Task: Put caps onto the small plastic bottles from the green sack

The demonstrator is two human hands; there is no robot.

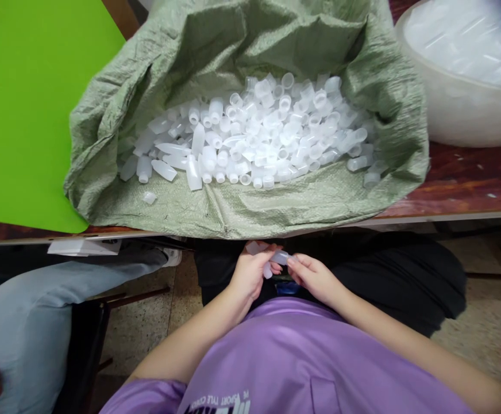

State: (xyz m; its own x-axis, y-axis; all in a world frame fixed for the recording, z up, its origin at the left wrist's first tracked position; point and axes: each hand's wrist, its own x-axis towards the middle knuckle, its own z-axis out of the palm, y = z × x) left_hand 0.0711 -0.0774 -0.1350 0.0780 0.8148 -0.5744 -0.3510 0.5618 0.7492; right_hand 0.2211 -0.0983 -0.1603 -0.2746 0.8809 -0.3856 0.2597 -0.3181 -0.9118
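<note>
My left hand [251, 269] is closed around a few translucent white plastic tubes, low over my lap. One plastic tube [280, 257] sticks out toward the right, and its far end is pinched between the fingertips of my right hand [314, 276]. Another piece pokes out below my left fingers, and one more shows above them. Just beyond my hands, on the table, lies a green woven sack [272, 211] with its mouth wide open. Inside it is a heap of similar plastic tubes [257, 135], some cylindrical with narrow necks, others tapered to a flattened end.
A bright green board [30, 115] covers the table's left side. At the upper right stands a large whitish tub [461, 112] full of clear plastic pieces. The table edge [457, 218] runs between sack and lap. Another person's leg [39, 305] is at the left.
</note>
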